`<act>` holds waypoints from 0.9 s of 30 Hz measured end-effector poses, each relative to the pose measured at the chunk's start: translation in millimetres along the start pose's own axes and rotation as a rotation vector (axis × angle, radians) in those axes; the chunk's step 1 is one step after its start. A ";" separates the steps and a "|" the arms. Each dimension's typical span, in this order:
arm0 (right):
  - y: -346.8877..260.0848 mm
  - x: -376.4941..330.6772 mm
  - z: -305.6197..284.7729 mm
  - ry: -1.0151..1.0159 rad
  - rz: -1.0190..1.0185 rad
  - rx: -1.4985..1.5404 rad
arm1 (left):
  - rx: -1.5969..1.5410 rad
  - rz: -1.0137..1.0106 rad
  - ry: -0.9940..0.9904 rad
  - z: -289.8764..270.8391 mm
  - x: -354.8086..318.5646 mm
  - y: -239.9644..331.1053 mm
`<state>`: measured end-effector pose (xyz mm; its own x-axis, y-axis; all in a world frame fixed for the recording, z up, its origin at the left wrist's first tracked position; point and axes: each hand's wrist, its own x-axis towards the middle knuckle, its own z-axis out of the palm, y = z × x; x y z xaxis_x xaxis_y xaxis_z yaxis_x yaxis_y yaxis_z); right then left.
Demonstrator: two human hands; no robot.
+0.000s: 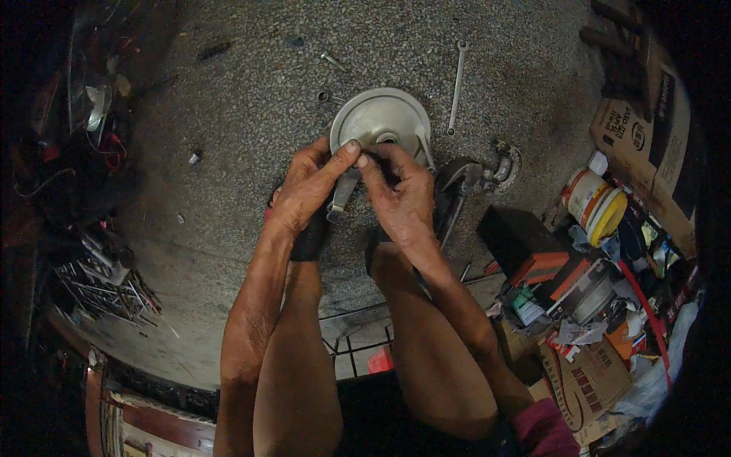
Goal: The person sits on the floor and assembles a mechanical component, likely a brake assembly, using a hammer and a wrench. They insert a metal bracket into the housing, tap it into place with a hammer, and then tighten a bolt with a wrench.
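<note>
A round pale-metal plate (371,113), much like a wheel-brake backing plate, lies on the floor in front of me. Over its near edge my left hand (311,184) and my right hand (401,196) come together, thumbs nearly touching. Both have their fingertips pinched; whatever sits between them is too small or hidden to name. Below the hands a flat metal piece (342,196) with a rounded end points toward me. Curved dark and metal parts (499,169) lie right of my right hand. Beyond the plate are a long wrench (457,90) and a bolt (333,61).
Speckled stone floor (244,99) surrounds the parts. On the right are a dark box (521,240), a tub with a yellow lid (609,217), cardboard (636,145) and mixed clutter. Metal rods (106,289) are piled at left. My legs frame the near side.
</note>
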<state>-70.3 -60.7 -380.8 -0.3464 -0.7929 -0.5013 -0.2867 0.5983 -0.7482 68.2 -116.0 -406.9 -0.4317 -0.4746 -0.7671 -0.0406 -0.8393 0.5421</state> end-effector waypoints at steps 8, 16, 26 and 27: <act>-5.3 -4.1 -0.3 -0.042 0.157 0.249 | -0.170 -0.058 0.037 -2.1 3.0 -10.2; 3.3 -8.7 0.9 -0.008 0.044 0.334 | -0.153 -0.058 0.019 -4.6 3.6 -8.1; -8.5 -30.8 4.0 -0.246 0.362 0.403 | -0.178 -0.053 0.156 -5.5 8.9 -21.0; -11.9 -29.5 3.7 -0.264 0.417 0.472 | -0.142 -0.057 0.206 -5.6 11.0 -23.7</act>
<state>-53.3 -44.9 -358.6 -0.0966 -0.5444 -0.8332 0.2645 0.7930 -0.5488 69.4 -102.8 -430.1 -0.2392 -0.4570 -0.8567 0.0739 -0.8883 0.4532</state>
